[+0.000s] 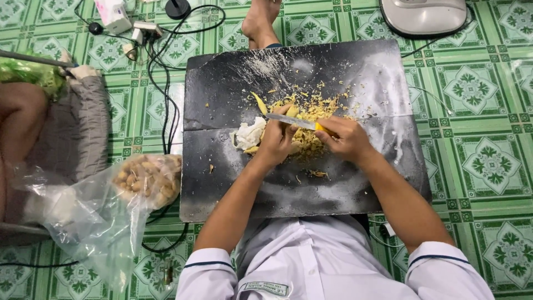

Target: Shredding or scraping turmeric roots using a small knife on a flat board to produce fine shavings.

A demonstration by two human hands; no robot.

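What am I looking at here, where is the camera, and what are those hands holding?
There is no machine here. The one picture comes from a camera worn on a person's head, looking straight down at their own arms. They sit on a green patterned tiled floor with a dark board in front of them. The right hand has its grip on a knife with a yellow handle. The left hand holds a small yellowish piece against the blade. A heap of yellow peelings lies on the board, with a pale lump beside the left hand. To the left, a clear plastic bag holds brownish knobbly roots. Cables run across the floor.
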